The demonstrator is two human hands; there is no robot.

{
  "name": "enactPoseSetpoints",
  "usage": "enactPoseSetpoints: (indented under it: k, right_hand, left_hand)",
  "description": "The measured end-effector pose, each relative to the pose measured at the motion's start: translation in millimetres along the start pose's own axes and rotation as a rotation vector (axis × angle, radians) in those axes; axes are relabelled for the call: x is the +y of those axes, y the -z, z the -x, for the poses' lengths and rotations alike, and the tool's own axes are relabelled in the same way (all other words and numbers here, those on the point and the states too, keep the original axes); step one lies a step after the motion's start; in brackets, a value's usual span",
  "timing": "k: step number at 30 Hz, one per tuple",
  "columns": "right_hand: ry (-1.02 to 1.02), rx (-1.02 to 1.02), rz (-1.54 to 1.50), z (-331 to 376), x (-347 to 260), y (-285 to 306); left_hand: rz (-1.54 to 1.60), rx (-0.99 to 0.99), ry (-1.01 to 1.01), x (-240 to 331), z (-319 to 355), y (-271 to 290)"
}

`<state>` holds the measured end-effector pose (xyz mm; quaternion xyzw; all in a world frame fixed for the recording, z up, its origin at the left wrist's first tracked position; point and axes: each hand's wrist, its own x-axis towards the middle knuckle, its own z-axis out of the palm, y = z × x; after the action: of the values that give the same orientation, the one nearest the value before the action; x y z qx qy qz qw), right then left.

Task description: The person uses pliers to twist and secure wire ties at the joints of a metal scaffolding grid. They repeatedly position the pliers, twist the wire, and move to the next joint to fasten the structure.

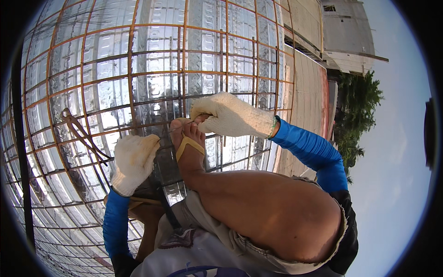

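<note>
My right hand (233, 114), in a white knit glove, bends over a rebar crossing just above the toes of my foot. Its thumb and forefinger are pinched on what looks like a thin wire (188, 121). To the left, my left hand (135, 161), gloved the same way, is closed with its fingers curled and thumb tip pressed in; whatever it holds is too small to tell. Both hands are over the rusty rebar mesh (131, 69). A pair of rusty pincers (80, 131) lies on the mesh left of my left hand, handles toward it.
Shiny ribbed metal decking (157, 46) lies under the bars. My foot in a yellow-strapped flip-flop (190, 145) stands between my hands. Loose thin wires (69, 21) lie at the far left. A dark bar (20, 152) runs along the left. Concrete walls (348, 32) and a tree (353, 111) are on the right.
</note>
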<state>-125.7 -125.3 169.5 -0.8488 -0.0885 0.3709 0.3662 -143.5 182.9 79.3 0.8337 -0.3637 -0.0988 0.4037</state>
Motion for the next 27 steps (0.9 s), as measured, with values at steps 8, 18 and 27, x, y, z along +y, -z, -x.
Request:
enactPoseSetpoints:
  k: [8,18,27]
  right_hand:
    - [-0.026,-0.131,-0.286,15,-19,-9]
    - [0.028,-0.062,-0.112,22,8,-35]
    - [-0.101,-0.114,-0.375,5,3,-32]
  left_hand:
    - [0.021,-0.027,-0.012,-14,5,-3]
    - [-0.203,-0.067,-0.015,41,-30,-13]
    - [-0.142,-0.137,0.058,37,-2,-33]
